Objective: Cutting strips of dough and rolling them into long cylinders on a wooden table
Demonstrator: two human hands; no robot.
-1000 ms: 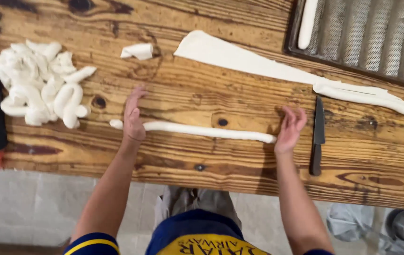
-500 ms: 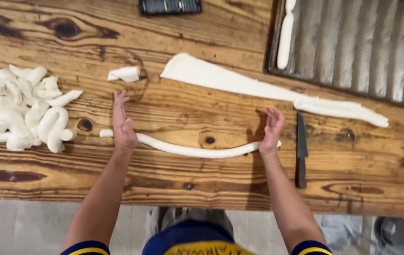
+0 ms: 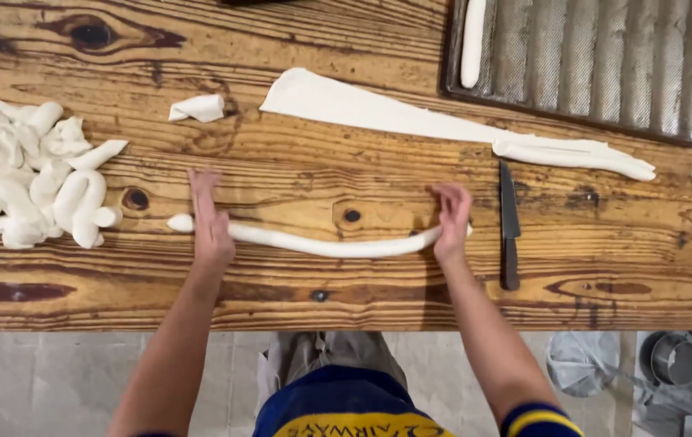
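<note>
- Pale, smooth dough rope (image 3: 321, 243) lies in a shallow sag across the knotty wooden worktop (image 3: 346, 307), just left of the black knife (image 3: 509, 226).
- Left hand (image 3: 207, 218) lies flat on the rope near its left end, fingers (image 3: 200, 184) straight and together, palm down, gripping nothing; a short stub of rope sticks out beyond it.
- Right hand (image 3: 451, 222) presses the rope's right end, fingers (image 3: 447, 197) loosely spread and slightly curled, not closed around it; the rope tip is mostly hidden beneath.
- Both forearms reach up from the near edge, angled slightly outward.
- A long tapered dough sheet (image 3: 410, 117) lies above the rope; a heap of dough coils (image 3: 30, 174) sits far left, partly cut off.
- A ribbed, perforated metal baking tray (image 3: 605, 65) sits above the knife, cropped at the top, with one dough stick (image 3: 473, 40) in it.
</note>
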